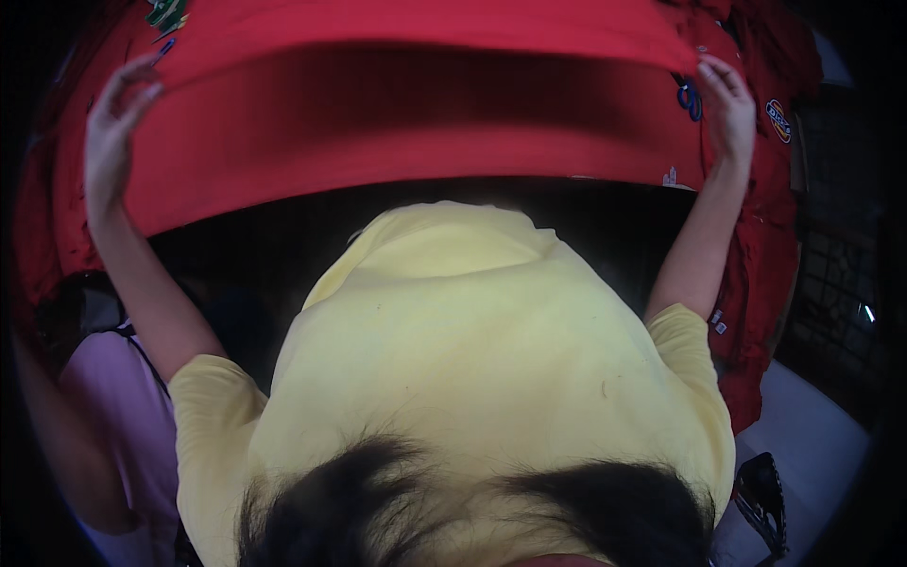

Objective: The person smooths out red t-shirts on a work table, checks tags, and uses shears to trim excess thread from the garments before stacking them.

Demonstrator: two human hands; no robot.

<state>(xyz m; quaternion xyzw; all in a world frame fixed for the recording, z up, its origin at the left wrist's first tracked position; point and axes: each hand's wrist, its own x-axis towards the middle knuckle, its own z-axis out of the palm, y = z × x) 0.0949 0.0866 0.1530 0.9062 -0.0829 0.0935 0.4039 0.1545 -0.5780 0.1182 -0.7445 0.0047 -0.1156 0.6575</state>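
At twelve o'clock the raised red cloth looks matt and fairly smooth – plain fabric without shine. The red layer beneath has the same dull textile face. Towards two o'clock, scissors show blue, plastic-looking handles. At three, the red garments are matt, creased cloth. The yellow shirt at six is soft, matt fabric – lightly wrinkled. Around four, a pale floor looks smooth.

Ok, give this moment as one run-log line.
left hand: holds red cloth edge; right hand: holds same edge; cloth: raised, stretched between hands; blue-handled scissors: beside right hand
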